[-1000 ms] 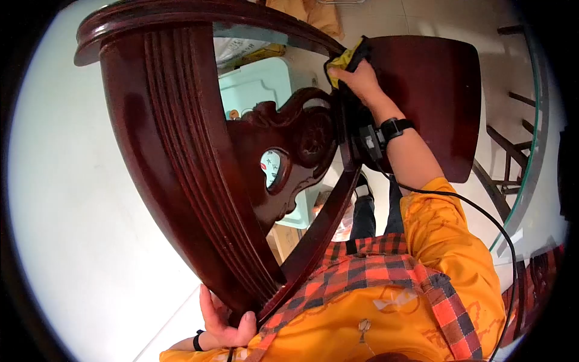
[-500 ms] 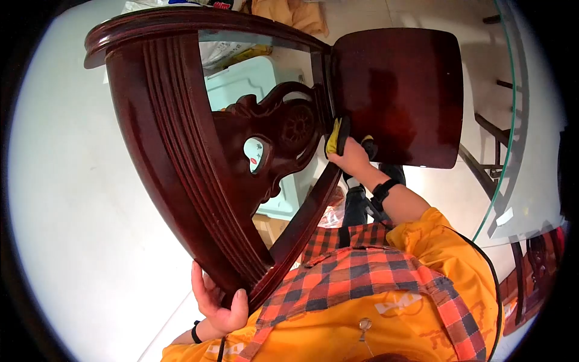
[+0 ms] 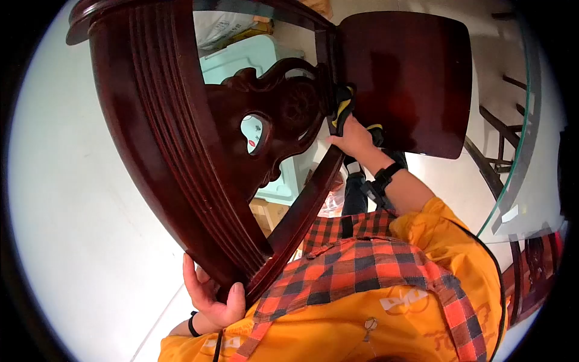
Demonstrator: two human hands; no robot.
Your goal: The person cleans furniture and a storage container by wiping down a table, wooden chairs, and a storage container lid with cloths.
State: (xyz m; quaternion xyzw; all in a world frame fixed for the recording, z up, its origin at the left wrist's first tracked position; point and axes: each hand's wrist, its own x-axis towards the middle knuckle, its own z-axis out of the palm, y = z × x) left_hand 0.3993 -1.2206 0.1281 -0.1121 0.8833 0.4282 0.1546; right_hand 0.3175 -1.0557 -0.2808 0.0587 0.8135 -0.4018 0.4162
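A dark reddish-brown wooden chair is tilted in front of me, its carved backrest (image 3: 163, 108) to the left and its smooth seat (image 3: 416, 78) to the right. My left hand (image 3: 214, 298) grips the backrest's near top corner, thumb on one side and fingers on the other. At the joint between backrest and seat, my right hand (image 3: 354, 140) presses a black-and-yellow cloth (image 3: 342, 107) against the wood. Part of the cloth pokes out beside the hand, over the seat's edge. The right fingers are partly hidden by the cloth.
Behind the backrest openings are a mint-green plastic box (image 3: 232, 63), a cardboard box (image 3: 271, 214) and white bags (image 3: 220, 27). To the right are a glass tabletop edge (image 3: 512, 181), dark furniture legs (image 3: 497, 130) and another carved wooden piece (image 3: 537, 265).
My right hand and the cloth have slid a little farther away along the joint. The chair appears slightly higher in view. My left hand keeps its hold on the corner.
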